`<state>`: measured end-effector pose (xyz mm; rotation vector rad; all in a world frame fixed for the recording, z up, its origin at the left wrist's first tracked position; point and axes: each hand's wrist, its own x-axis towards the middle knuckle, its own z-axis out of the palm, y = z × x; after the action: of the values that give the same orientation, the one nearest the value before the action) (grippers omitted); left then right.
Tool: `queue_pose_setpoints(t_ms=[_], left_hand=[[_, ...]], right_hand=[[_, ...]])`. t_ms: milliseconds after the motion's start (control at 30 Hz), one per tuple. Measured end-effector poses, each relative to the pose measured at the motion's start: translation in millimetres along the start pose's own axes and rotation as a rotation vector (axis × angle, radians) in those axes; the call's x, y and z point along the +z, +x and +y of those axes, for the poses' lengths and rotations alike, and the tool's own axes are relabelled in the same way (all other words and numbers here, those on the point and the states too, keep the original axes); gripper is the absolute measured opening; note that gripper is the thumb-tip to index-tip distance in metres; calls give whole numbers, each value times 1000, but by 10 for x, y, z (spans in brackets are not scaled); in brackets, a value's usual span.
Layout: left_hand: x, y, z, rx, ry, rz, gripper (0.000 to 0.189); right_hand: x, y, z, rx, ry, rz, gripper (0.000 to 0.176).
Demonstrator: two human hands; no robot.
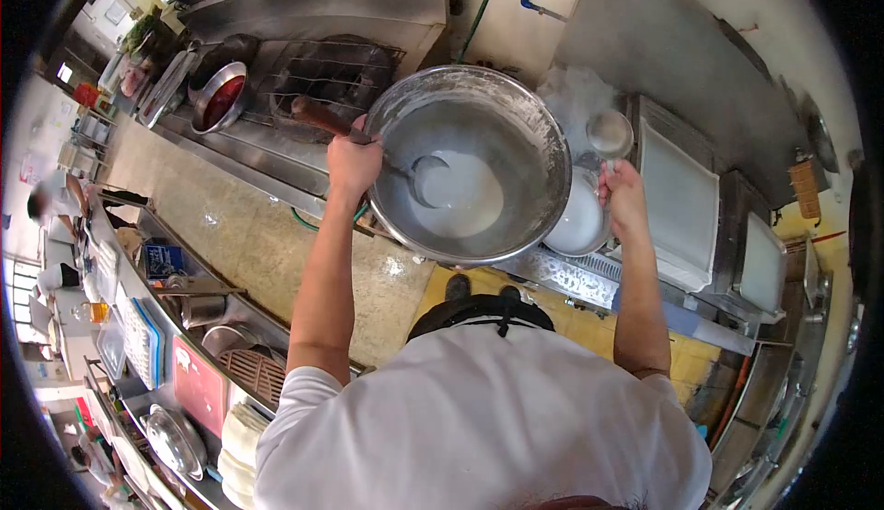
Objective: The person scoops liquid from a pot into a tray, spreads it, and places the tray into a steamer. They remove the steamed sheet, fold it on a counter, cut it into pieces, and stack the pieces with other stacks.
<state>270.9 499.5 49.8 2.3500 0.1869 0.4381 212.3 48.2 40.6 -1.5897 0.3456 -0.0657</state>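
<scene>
My left hand (354, 162) is closed around the handle of a ladle (318, 116), which has a dark wooden grip. The ladle's round head dips into thin white liquid (474, 202) at the bottom of a large metal bowl (558, 142), whose inner wall is smeared white. In my right hand (624, 202) is the handle of a small round metal dipper (610, 133), held to the right of the large bowl. Just below it, a smaller vessel of white liquid (578, 220) is partly hidden by the bowl and my hand. Steam (573, 96) rises behind.
A metal bowl of red contents (221, 100) sits by the stove grate (336, 73). White-topped containers (677, 206) line the right side. Along the left counter lie a red cutting board (198, 376) and a metal lid (173, 441). Several people are at the far left.
</scene>
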Motion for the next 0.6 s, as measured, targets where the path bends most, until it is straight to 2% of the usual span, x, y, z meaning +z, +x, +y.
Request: queue_pose_setpoints(t_ms=[200, 367, 467, 533, 567, 600], left_hand=[[-67, -37, 452, 30, 80, -51, 49], [-8, -139, 547, 110, 93, -34, 50], [-44, -176, 568, 151, 80, -23, 51], [-35, -191, 567, 129, 43, -63, 51], [18, -180, 501, 188, 67, -37, 53], [1, -199, 524, 173, 71, -44, 53]], right_hand=[[746, 101, -308, -438, -796, -248, 19], [1346, 398, 209, -455, -1457, -487, 20], [1556, 690, 753, -627, -1685, -647, 20], [1654, 788, 1009, -716, -1770, -694, 22], [1690, 814, 1118, -762, -1812, -717, 23], [1725, 792, 1178, -739, -1794, -681, 23]])
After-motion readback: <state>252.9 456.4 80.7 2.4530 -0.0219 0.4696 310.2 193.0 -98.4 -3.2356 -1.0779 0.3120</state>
